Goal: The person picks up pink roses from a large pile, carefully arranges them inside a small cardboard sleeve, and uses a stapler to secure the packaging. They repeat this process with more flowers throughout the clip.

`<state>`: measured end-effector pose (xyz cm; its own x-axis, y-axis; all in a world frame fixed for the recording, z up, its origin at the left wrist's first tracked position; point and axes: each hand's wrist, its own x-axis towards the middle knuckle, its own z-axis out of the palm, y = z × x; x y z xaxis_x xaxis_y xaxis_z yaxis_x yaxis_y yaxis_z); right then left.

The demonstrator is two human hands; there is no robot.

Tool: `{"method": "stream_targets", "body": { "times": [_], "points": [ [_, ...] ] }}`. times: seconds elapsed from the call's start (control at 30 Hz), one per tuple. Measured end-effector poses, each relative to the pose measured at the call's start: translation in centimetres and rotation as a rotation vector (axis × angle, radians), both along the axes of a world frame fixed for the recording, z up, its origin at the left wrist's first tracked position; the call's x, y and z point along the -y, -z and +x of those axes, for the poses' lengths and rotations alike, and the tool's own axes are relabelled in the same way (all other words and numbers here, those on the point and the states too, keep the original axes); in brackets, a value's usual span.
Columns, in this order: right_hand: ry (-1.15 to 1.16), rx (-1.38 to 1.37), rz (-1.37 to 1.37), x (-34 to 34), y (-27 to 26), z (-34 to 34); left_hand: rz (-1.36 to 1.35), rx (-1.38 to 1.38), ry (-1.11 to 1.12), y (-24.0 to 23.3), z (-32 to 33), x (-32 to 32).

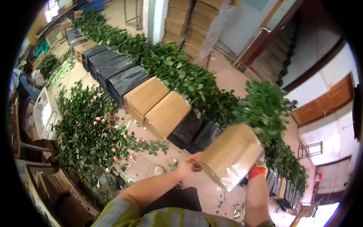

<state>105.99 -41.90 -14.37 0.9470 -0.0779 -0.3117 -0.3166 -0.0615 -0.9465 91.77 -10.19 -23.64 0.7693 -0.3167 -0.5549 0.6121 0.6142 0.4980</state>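
In front of me I hold up a brown-paper-wrapped rose bundle with a clear plastic end and leafy green stems sticking out at its far side. My left hand, bare, has its fingers at the near left edge of the wrap. My right hand, in a red glove with a yellow edge, supports the right side; its fingers are mostly hidden behind the wrap. Just beyond stand more brown-wrapped bundles and black-wrapped bundles in a long row, their foliage pointing away from me.
Cut rose stems with pink blooms lie heaped on the floor at left, near a white plastic basket. A wooden-sided bin stands at lower left. Loose leaves litter the tiled floor. A door is at the back.
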Motion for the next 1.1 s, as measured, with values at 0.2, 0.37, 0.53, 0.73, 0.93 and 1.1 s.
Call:
{"method": "stream_targets", "body": {
  "times": [0.2, 0.37, 0.53, 0.73, 0.93, 1.1],
  "points": [
    [-0.271, 0.035, 0.243, -11.9, 24.8, 3.3, 0.339, -0.198, -0.213, 10.1, 6.0, -10.9],
    [-0.134, -0.438, 0.721, -20.6, 15.5, 0.9, 0.375, -0.229, -0.439, 12.4, 3.0, -11.5],
    [-0.534, -0.056, -0.533, -15.3, 15.3, 2.8, 0.479, -0.300, -0.443, 10.5, 5.8, -8.2],
    [-1.060, 0.618, -1.378, -12.8, 8.3, 4.9, 1.357, -0.155, 0.119, 12.2, -8.8, -8.1],
    [-1.861, 0.125, -1.526, -15.1, -0.7, 0.7, 0.795, -0.877, -0.734, 6.6, -38.8, -11.6],
    [-2.143, 0.375, -1.307, -18.8, 5.4, -1.2, 0.983, -1.636, -0.695, -1.7, -55.3, -3.5]
  ]
}}
